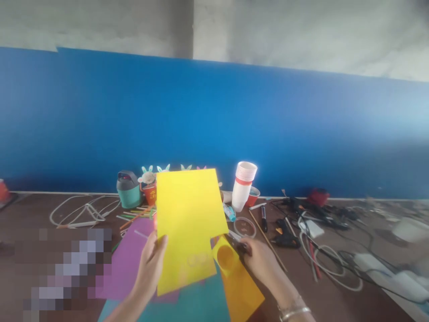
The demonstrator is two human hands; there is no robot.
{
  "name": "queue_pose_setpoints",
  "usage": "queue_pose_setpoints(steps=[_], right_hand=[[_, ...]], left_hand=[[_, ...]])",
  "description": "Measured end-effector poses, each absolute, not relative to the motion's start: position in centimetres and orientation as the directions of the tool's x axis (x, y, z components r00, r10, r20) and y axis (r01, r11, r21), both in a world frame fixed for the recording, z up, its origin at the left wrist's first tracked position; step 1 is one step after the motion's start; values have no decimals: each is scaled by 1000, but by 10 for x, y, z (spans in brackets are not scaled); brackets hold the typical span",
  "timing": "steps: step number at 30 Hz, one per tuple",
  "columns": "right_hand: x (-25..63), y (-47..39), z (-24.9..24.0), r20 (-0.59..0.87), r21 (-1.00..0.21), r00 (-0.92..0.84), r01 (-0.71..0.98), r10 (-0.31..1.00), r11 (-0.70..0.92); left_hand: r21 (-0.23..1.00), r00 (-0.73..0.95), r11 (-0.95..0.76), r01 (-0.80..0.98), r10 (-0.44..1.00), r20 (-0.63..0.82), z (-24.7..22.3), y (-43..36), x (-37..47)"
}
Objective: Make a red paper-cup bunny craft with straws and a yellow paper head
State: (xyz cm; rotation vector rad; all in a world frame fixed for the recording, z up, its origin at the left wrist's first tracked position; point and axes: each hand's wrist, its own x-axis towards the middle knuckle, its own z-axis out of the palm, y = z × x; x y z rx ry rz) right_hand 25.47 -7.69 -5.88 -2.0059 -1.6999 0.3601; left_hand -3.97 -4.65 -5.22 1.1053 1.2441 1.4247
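My left hand [152, 261] grips the left edge of a bright yellow sheet of paper [187, 214], held upright above the table, with a notch cut from its lower right side. In my right hand [261, 259] are scissors [236, 239], their blades at that notch. Just below the blades, a smaller yellow paper piece [219, 246] carries a round orange-yellow shape [225, 258]. Under the sheet lie purple paper [129, 259], teal paper [201, 299] and orange paper [244, 290]. Faint ring outlines show on the yellow sheet's lower part.
A stack of white paper cups [244, 188] stands behind, beside a red cup [254, 196]. A teal and grey container [128, 190] and a red cup with a bunny figure [149, 190] stand left. A glue gun [284, 235], marker [264, 219] and tangled cables [330, 264] lie right.
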Motion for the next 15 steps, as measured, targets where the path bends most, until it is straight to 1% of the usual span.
queue_pose_setpoints(steps=[2, 4, 6, 8, 10, 13, 15], right_hand=[[261, -73, -61, 74, -695, 217, 711, 973, -106], [263, -70, -59, 14, -868, 226, 487, 974, -100], [261, -70, -52, -52, -964, 201, 244, 978, -102], [253, -72, -45, -85, -993, 137, 68, 987, -95], [241, -76, -40, -63, -998, 11, -29, 998, -63], [217, -81, -42, -41, -993, -198, -103, 979, -62], [201, -84, -45, -6, -995, -248, -99, 969, -31]], left_hand=[[991, -216, -72, -113, 975, 46, -47, -45, -41], [981, -195, -102, -166, 978, 68, -39, -45, -43], [968, -172, -137, -212, 980, 101, -30, -45, -43], [958, -182, -157, -241, 977, 115, -20, -45, -43], [949, -206, -176, -262, 971, 123, -13, -43, -41], [934, -252, -214, -285, 957, 142, -11, -39, -38], [934, -284, -224, -279, 948, 143, -14, -36, -35]])
